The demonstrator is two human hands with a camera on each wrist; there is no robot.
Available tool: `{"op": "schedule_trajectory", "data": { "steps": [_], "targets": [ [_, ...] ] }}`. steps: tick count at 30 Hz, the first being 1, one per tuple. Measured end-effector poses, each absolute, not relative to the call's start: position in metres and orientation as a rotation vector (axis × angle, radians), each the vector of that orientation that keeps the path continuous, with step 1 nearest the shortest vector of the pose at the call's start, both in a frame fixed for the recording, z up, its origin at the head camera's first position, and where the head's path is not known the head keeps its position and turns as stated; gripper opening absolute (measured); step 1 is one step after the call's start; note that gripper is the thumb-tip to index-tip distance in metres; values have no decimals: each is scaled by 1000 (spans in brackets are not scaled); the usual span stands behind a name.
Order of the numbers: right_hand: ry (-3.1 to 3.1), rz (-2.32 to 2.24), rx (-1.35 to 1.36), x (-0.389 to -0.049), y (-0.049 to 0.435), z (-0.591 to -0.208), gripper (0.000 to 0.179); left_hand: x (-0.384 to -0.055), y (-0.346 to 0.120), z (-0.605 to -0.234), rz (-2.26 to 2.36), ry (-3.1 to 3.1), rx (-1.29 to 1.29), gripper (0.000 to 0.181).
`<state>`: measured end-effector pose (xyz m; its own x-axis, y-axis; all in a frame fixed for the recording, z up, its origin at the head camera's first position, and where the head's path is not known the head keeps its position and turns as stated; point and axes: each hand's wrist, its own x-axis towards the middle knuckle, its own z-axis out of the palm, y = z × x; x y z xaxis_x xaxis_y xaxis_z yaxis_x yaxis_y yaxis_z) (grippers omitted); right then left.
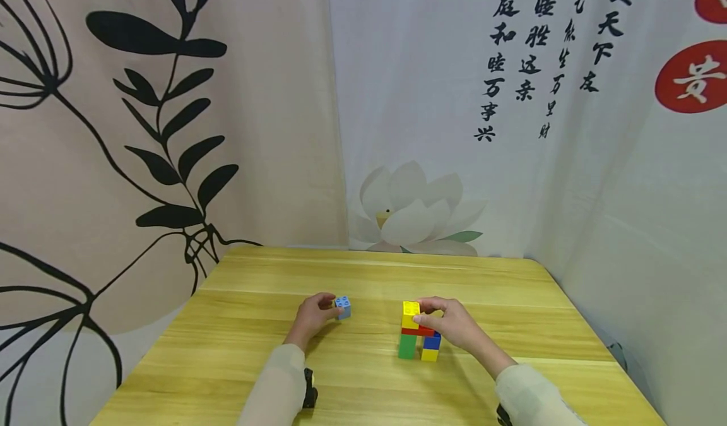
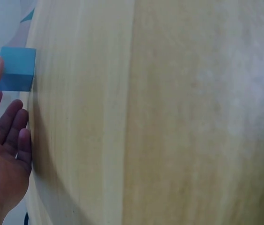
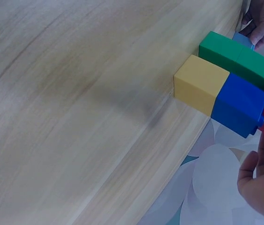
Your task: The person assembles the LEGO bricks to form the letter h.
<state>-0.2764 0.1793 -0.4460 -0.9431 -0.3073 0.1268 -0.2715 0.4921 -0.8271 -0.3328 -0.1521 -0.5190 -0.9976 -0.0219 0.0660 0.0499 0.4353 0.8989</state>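
A light blue toy brick with studs on top is pinched between the thumb and fingers of the left hand. In the left wrist view this brick sits at the thumb tip while the other fingers curve loosely below. Right of it, a small brick structure stands on the table. Green bricks form one column; a blue brick over a yellow brick forms the other. A red brick bridges both, with a yellow block above its left end. The right hand pinches that upper yellow block.
The wooden table reaches back to a printed curtain with plant drawings and lettering. Bare tabletop lies between the two hands. Dark wrist straps show at the sleeves.
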Motion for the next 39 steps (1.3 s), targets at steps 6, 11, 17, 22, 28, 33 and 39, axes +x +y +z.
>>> {"op": "schedule_trajectory", "data": {
  "steps": [6,11,17,22,28,33,39],
  "targets": [
    [2674,-1483,-535,-277,179,-446,44,-333,-153,-521,-1623,-2601,-54,43],
    [2685,-1468,-538,-277,179,-446,45,-335,-154,-522,-1587,-2613,-81,39],
    [2684,-1461,-541,-277,179,-446,44,-333,-154,-521,-1593,-2624,-83,37],
    [2705,-1438,-538,-277,178,-446,44,-332,-155,-518,-1616,-2620,-84,36],
    [2712,-1430,-530,-278,178,-446,44,-334,-156,-515,-1632,-2620,-83,36],
    [2715,-1420,-545,-278,178,-446,44,-336,-155,-512,-1673,-2601,-109,36],
    [2712,-1426,-553,-278,179,-446,44,-337,-151,-500,-1756,-2569,-143,36]
  ]
}}
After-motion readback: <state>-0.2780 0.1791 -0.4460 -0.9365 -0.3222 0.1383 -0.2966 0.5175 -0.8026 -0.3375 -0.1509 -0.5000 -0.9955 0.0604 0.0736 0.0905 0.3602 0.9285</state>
